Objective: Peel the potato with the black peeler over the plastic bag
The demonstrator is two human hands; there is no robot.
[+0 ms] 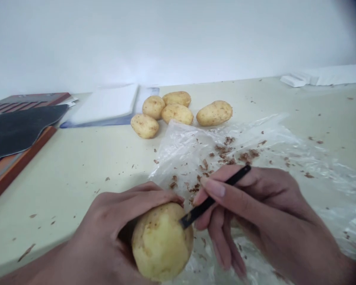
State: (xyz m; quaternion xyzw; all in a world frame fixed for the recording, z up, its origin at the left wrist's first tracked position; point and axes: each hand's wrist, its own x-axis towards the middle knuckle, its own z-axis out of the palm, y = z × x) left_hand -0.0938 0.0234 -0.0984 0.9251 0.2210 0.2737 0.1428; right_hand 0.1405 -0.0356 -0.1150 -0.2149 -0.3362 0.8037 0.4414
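A partly peeled potato [163, 247] sits in my left hand [115, 225], whose fingers wrap round its far side. Pale flesh shows on the face turned to me, and patches of skin stay at its edges. Between the thumb and fingers of my right hand [249, 209] is a slim black tool [222, 194], flat and blade-like, with a small hole near its upper end. Its lower tip touches the potato's right side. Below both hands lies a crumpled clear plastic sheet [273, 146], strewn with brown peel scraps [249, 155].
Several unpeeled potatoes [215, 113] rest behind the sheet. A white pad of paper [106, 103] lies on a blue-edged folder [89, 122] at back left. Further left, a dark flat piece [20, 128] covers a red-brown frame [23, 170]. White paper strips [329, 75] lie along the wall.
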